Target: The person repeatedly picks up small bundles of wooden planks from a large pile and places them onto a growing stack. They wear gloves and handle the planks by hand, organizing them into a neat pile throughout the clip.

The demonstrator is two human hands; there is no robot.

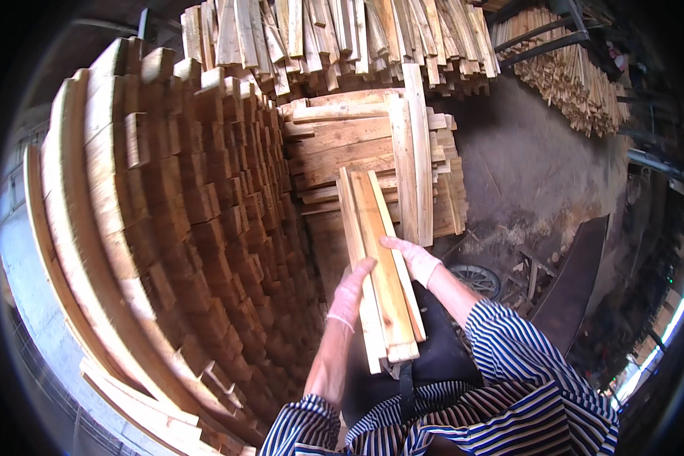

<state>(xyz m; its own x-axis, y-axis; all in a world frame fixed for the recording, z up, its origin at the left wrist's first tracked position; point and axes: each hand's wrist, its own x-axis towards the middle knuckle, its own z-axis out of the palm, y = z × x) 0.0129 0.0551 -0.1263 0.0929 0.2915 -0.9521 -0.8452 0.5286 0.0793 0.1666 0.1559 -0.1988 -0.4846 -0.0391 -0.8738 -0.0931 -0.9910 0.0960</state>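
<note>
In front of my body I hold a small bundle of wooden planks (385, 281), several long narrow boards lying side by side and tilted away from me. My left hand (349, 292), in a pale thin glove, is closed on the bundle's left edge, thumb on top. Gripping its right edge is my right hand (414, 260), gloved the same way, with the thumb over the upper face. The fingers beneath the boards are hidden. Just beyond the bundle's far end lies a low stack of planks (342, 140), with two longer boards (412, 167) resting across its right side.
A tall wall of stacked boards (182, 197) rises close on my left. At the back lies a big pile of planks (334, 38), with another pile (570, 76) at the far right. On the floor to the right are a spoked wheel (475, 280), wood scraps and a dark sloping panel (570, 273).
</note>
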